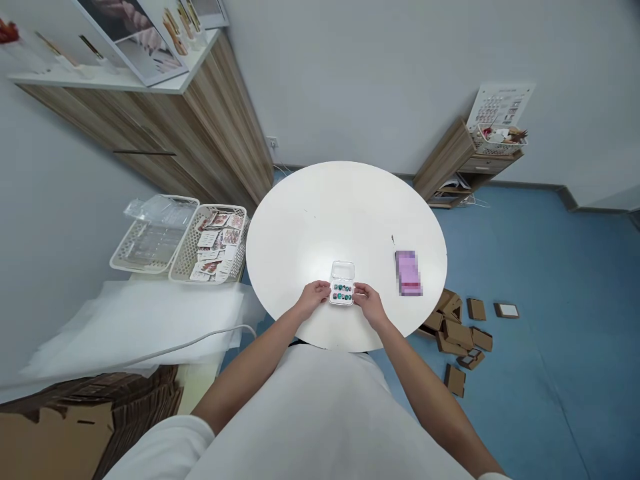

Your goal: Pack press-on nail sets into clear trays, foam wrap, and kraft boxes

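Note:
A small clear plastic case [342, 283] lies open on the round white table [345, 220], near its front edge. Its lower half holds several dark green press-on nails; the lid lies flat behind. My left hand [315, 294] grips the case's left side with curled fingers. My right hand [367, 297] holds the right side the same way. A purple blurred flat object [409, 272] lies on the table to the right, apart from my hands.
Two white baskets [150, 263] stand on a low surface at the left, one with clear trays, one with nail packets [216, 247]. Small brown cardboard boxes [463, 333] litter the blue floor at the right. Wooden cabinets [200, 127] stand behind.

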`<state>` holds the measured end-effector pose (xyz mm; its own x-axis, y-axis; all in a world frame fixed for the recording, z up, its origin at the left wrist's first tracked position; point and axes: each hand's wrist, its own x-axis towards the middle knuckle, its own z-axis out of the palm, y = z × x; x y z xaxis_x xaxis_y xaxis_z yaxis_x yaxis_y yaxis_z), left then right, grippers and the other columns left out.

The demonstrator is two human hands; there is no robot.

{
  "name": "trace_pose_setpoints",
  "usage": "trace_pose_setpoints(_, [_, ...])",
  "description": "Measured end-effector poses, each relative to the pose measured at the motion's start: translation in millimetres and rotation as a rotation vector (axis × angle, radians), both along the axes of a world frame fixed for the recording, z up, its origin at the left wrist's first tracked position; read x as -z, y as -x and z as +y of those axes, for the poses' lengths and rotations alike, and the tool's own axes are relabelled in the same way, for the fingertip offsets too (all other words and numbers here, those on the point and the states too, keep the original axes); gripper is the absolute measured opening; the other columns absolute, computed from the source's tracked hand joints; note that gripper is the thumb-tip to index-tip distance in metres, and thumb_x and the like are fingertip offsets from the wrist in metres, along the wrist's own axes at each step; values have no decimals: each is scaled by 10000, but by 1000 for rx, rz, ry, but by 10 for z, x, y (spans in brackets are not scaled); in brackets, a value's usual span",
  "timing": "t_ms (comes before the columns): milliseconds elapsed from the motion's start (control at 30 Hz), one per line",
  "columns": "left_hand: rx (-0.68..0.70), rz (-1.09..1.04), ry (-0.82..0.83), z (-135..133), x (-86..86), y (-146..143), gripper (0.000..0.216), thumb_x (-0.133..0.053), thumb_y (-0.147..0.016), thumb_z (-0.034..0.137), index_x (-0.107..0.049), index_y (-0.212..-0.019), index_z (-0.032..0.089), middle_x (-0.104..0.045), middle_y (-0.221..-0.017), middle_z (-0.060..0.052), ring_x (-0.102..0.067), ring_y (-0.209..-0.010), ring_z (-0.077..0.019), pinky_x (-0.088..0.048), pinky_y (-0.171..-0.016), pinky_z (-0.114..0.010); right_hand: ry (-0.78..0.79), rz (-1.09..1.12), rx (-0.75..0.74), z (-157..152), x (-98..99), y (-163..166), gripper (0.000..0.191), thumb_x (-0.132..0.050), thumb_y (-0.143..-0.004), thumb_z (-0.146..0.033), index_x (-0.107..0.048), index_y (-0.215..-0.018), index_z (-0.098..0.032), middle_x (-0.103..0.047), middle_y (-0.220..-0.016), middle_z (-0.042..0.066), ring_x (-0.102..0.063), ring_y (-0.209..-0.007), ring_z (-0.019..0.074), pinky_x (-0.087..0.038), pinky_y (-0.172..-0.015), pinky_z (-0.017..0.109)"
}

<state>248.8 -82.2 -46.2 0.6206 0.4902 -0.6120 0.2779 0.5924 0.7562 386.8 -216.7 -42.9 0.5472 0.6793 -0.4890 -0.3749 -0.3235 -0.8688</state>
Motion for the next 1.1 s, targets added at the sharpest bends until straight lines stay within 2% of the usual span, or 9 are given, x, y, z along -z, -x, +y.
trace_pose_setpoints(100, [43, -77, 161, -20, -113, 32, 371, -731, -603, 277, -602, -919, 132, -651, -915, -99, -602, -812, -162, -444, -780, -314, -57, 68, -16, -95, -102, -18, 426, -683, -576, -278, -568, -982, -216, -574, -936, 39, -560, -802, 150, -467, -747, 329])
trace_pose_setpoints(200, [88, -127, 231, -28, -196, 60, 370, -743, -601, 272, -620, -920, 131, -644, -962, -117, -606, -851, -180, -447, -806, -332, -82, 134, -69, -163, -166, -50, 447, -701, -569, -261, -570, -995, -229, -583, -926, 35, -568, -815, 158, -460, -754, 334])
trace_pose_setpoints(333, [91, -148, 199, -33, -240, 73, 342, -749, -597, 256, -631, -894, 135, -648, -931, -104, -609, -831, -168, -454, -801, -331, -78, 186, -150, -164, -210, -130, 526, -715, -573, -279, -554, -1073, -257, -593, -987, 38, -572, -857, 167, -450, -754, 324])
trace_pose_setpoints(433, [110, -149, 172, -42, -257, 74, 338, -747, -600, 260, -632, -892, 136, -651, -906, -97, -610, -813, -160, -455, -796, -332, -96, 204, -167, -88, -250, -207, 471, -688, -618, -339, -567, -1067, -266, -584, -1073, 38, -564, -901, 166, -444, -760, 313])
trace_pose_setpoints(600, [93, -134, 162, -81, -292, 102, 356, -753, -592, 257, -630, -902, 133, -645, -931, -100, -610, -827, -169, -460, -799, -335, -87, 193, -133, 86, -308, -305, 364, -653, -655, -403, -611, -982, -251, -628, -982, 32, -575, -825, 145, -446, -724, 287])
trace_pose_setpoints(800, [56, -146, 201, -105, -324, 146, 319, -746, -604, 220, -640, -892, 135, -648, -937, -101, -612, -823, -162, -470, -792, -323, -84, 128, -147, 145, -337, -335, 378, -663, -638, -395, -593, -985, -261, -631, -961, 21, -571, -767, 118, -444, -708, 273])
trace_pose_setpoints(933, [39, -155, 218, -98, -324, 139, 300, -728, -629, 207, -644, -907, 134, -649, -940, -102, -609, -833, -156, -471, -791, -307, -113, 102, -146, 118, -381, -311, 380, -661, -631, -398, -583, -979, -268, -608, -1009, 21, -562, -804, 125, -444, -718, 281])
trace_pose_setpoints(1100, [22, -191, 234, -95, -280, 95, 295, -710, -654, 221, -645, -929, 136, -645, -953, -98, -602, -819, -136, -468, -795, -293, -199, 170, -138, 55, -457, -218, 264, -657, -643, -380, -595, -871, -263, -589, -1000, 4, -543, -892, 150, -457, -753, 316])
